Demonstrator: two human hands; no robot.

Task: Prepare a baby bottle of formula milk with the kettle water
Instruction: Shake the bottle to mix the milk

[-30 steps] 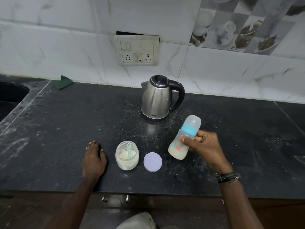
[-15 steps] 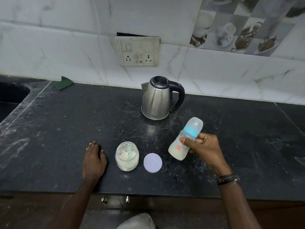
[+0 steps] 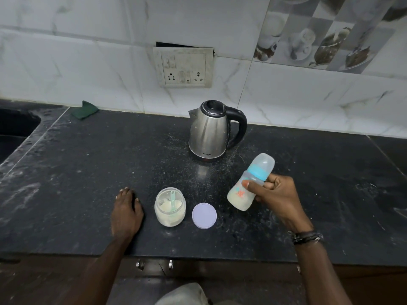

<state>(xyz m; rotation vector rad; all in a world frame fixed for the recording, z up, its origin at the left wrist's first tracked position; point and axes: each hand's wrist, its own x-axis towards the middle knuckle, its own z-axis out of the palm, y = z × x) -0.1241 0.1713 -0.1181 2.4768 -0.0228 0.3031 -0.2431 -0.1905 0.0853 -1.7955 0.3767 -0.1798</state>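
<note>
Kettle behind jar and lid; bottle right of lid, on counter

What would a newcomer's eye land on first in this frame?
The right hand grips a tilted, capped bottle with milky liquid in its base, held above the dark counter. Behind it stands a steel kettle. The left hand rests flat beside an open powder jar.
</note>
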